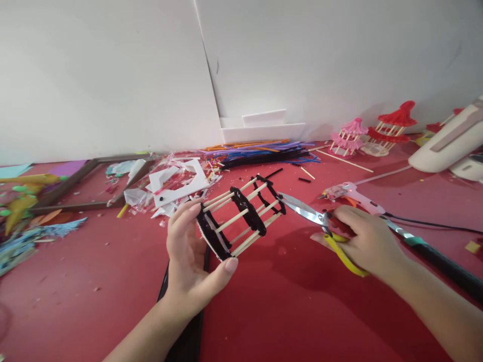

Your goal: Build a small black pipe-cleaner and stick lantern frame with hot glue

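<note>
My left hand (190, 261) grips a small tower-like frame (247, 210) by its base, thumb on the near side and fingers around the far side. Pale wooden sticks join its black fuzzy layers, and it is tilted with its top to the right. In my right hand (368, 241) are scissors (307, 213) with yellow handles. Their blades point left, and the tips are at the black pipe-cleaner ring at the frame's top end. Whether the blades touch it I cannot tell. Short black pipe-cleaner pieces (304, 180) lie on the table behind the frame.
A pink glue gun (358, 197) with a cord lies right of centre. Pink (349, 138) and red (394, 125) model pavilions stand at the back right. A bundle of coloured pipe cleaners (260, 151) lies by the white wall. White foam scraps (181, 183) and a brown frame (68, 183) are at left.
</note>
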Demonstrator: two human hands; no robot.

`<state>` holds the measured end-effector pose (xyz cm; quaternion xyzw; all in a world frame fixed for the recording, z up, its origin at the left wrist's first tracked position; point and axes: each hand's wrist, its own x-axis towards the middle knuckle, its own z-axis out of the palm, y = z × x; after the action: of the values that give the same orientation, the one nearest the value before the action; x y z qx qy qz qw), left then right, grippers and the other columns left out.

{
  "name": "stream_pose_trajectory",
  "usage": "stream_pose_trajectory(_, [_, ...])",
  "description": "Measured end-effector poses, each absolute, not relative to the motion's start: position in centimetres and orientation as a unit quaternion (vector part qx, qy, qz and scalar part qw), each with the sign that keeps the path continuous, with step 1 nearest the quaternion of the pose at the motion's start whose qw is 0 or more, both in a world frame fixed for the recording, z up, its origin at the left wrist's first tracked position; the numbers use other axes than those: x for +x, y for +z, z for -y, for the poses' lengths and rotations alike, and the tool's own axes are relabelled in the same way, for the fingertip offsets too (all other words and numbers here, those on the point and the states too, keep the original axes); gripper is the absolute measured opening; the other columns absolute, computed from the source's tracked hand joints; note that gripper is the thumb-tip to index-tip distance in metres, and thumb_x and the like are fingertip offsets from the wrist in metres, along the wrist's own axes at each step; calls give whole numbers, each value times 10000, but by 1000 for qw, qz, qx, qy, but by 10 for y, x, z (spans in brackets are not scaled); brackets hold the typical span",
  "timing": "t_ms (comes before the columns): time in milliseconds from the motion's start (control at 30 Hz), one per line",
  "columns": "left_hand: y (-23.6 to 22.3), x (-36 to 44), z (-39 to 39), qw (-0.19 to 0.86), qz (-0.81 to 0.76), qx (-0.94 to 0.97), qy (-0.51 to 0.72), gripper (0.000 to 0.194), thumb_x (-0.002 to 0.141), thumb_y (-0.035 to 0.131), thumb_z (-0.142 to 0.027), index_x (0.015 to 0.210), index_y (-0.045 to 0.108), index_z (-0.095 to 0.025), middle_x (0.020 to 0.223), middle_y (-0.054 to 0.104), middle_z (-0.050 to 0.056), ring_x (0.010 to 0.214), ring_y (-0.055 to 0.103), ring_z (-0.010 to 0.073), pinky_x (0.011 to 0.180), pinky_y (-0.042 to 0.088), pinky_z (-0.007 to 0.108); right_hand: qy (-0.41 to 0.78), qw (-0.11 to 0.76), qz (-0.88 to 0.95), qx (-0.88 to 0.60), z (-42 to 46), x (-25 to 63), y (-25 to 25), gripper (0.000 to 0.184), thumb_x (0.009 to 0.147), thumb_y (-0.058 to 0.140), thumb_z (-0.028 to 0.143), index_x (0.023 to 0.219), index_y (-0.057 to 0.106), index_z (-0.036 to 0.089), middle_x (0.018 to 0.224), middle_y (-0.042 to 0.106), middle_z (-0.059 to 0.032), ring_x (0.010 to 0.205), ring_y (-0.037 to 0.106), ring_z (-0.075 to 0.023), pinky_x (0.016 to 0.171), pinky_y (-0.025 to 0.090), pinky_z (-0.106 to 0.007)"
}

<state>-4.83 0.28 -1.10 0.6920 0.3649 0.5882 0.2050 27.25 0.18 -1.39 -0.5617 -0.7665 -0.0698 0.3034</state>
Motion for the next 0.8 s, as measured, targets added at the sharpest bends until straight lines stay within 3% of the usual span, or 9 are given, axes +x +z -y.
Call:
stream_pose_trajectory(200, [-9,-48,-3,203,-363,697,584,746,814,762,-399,1462,393,-381,1490,354,104,1445,354,341,986,580,456,-100,302,777,-543,-2,273,-14,560,847,582,702,641,330,246,569,433,34,508,393,-123,501,280,-275])
stream_pose_trajectory(467, [-7,-50,-6,221,-325,709,586,794,798,778,-277,1486,388,-348,1464,346,114,1447,328,332,895,618,352,-165,298,793,-505,-2,274,-12,516,931,506,618,618,378,229,545,438,33,470,399,-106,489,286,-264])
stream_pose_trajectory(700, [-7,-48,-4,252,-336,688,592,759,813,767,-275,1477,404,-345,1477,354,112,1435,352,327,934,602,350,-140,308,796,-502,2,270,-12,483,943,516,608,675,502,207,556,509,24,466,435,-104,482,334,-246])
stream_pose_trajectory(800, [-9,-46,-3,267,-345,674,596,750,820,763,-293,1476,401,-348,1501,347,107,1445,354,326,967,589,367,-135,314,790,-509,1,271,-14,482,926,539,614,660,451,222,542,470,38,469,412,-105,471,327,-238])
